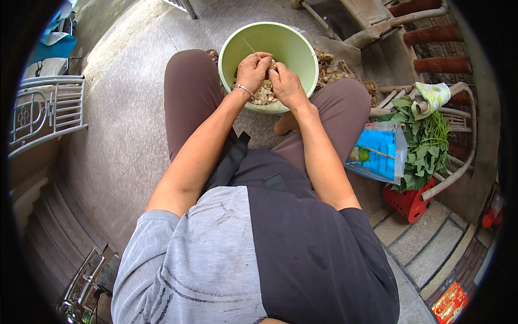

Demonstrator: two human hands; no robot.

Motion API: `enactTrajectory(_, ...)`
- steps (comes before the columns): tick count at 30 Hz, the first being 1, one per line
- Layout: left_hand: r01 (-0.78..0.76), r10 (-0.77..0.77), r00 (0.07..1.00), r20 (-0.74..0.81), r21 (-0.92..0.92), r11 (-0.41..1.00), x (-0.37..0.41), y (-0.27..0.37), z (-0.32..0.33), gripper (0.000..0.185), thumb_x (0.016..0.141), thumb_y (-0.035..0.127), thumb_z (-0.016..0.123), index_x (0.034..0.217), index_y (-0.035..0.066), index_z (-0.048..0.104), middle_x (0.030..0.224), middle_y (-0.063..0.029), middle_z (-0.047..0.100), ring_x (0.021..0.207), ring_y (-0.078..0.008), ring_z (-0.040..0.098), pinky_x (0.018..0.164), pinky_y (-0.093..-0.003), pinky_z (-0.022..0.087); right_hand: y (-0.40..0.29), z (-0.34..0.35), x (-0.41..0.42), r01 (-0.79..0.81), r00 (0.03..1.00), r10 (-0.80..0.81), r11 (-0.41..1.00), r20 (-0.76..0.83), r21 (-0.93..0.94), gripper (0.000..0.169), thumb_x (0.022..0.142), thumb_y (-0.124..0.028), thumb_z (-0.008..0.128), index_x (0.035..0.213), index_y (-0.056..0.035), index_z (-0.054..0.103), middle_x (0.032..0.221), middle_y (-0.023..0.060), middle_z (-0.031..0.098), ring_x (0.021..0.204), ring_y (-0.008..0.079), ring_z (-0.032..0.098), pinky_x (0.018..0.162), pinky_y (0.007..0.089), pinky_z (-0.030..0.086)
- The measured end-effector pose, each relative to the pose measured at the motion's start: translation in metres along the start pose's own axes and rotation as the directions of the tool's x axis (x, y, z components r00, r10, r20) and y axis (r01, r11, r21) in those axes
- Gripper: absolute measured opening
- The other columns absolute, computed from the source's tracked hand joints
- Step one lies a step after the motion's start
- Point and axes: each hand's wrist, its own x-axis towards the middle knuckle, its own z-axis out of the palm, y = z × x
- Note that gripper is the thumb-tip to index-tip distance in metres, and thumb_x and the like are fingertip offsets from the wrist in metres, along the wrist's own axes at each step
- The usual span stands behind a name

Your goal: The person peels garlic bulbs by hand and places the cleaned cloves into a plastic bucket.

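Both hands meet above a pale green plastic bucket [230,52] that stands between the knees. My left hand [251,75], with a bracelet at its wrist, and my right hand [287,86] hold a dried garlic bulb [273,65] between the fingertips. Its thin dry stalk points up and to the left over the bucket. Loose pale garlic pieces [265,94] lie in the bottom of the bucket, partly hidden by the hands. More dried garlic [334,73] with stalks is heaped on the floor just right of the bucket, beyond the right knee.
At the right, a bamboo chair [471,121] holds leafy greens [425,150] beside a blue plastic bag [374,152]. A red perforated basket [408,202] is below them. Metal railing [52,109] and descending steps [56,222] lie at the left.
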Motion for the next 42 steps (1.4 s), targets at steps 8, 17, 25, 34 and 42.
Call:
enactTrajectory(8, -0.168, 0.151, 0.986, 0.076, 0.353, 0.92, 0.003, -0.018, 0.003, 0.023, 0.089, 0.019, 0.055, 0.096, 0.0, 0.067, 0.075, -0.0068, 0.066, 0.065, -0.0103, 0.061, 0.057, -0.0249, 0.05, 0.018, -0.001, -0.005, 0.018, 0.999, -0.014, 0.994, 0.042, -0.106, 0.027, 0.091, -0.022, 0.042, 0.101, 0.0021, 0.049, 0.093, 0.0293, 0.058, 0.089, 0.0441, 0.056, 0.079, 0.0487, 0.043)
enactTrajectory(17, 0.107, -0.096, 0.98, 0.176, -0.056, 0.993, 0.001, -0.001, -0.002, 0.027, 0.095, 0.023, 0.05, 0.1, 0.003, 0.065, 0.08, -0.0021, 0.063, 0.064, -0.0074, 0.056, 0.053, -0.0219, 0.048, 0.027, 0.006, 0.003, -0.065, 0.99, 0.063, 0.998, -0.124, -0.012, 0.025, 0.088, -0.018, 0.041, 0.093, 0.0027, 0.053, 0.089, 0.0285, 0.06, 0.087, 0.0439, 0.058, 0.076, 0.048, 0.044)
enactTrajectory(25, 0.153, -0.114, 0.966, 0.231, -0.16, 0.975, 0.003, -0.002, -0.007, 0.024, 0.088, 0.014, 0.051, 0.103, 0.0, 0.064, 0.083, -0.0034, 0.063, 0.069, -0.0098, 0.058, 0.061, -0.0237, 0.05, 0.032, 0.009, 0.006, -0.115, 0.991, 0.126, 0.971, -0.039, 0.21, 0.038, 0.091, -0.036, 0.045, 0.095, -0.0005, 0.057, 0.07, 0.009, 0.058, 0.054, 0.0147, 0.059, 0.045, 0.0276, 0.05)
enactTrajectory(34, -0.042, 0.018, 0.941, 0.339, 0.061, 0.997, -0.001, 0.005, -0.008, 0.039, 0.074, 0.006, 0.058, 0.113, -0.002, 0.059, 0.096, -0.0087, 0.064, 0.083, -0.0134, 0.06, 0.076, -0.0262, 0.049, 0.016, -0.012, 0.001, -0.335, 0.937, 0.23, 0.804, 0.262, 0.491, 0.039, 0.089, -0.034, 0.046, 0.096, 0.0036, 0.054, 0.082, 0.0131, 0.059, 0.065, 0.0196, 0.063, 0.048, 0.0316, 0.055)
enactTrajectory(42, -0.209, 0.033, 0.919, 0.394, 0.415, 0.886, -0.005, 0.007, -0.012, 0.04, 0.079, 0.004, 0.063, 0.119, 0.007, 0.058, 0.097, -0.0091, 0.063, 0.086, -0.0155, 0.06, 0.078, -0.0273, 0.049, 0.027, -0.009, -0.002, -0.319, 0.914, 0.178, 0.87, 0.365, 0.375, 0.038, 0.089, -0.033, 0.044, 0.094, 0.0035, 0.053, 0.082, 0.0112, 0.059, 0.062, 0.0178, 0.061, 0.045, 0.0305, 0.053)
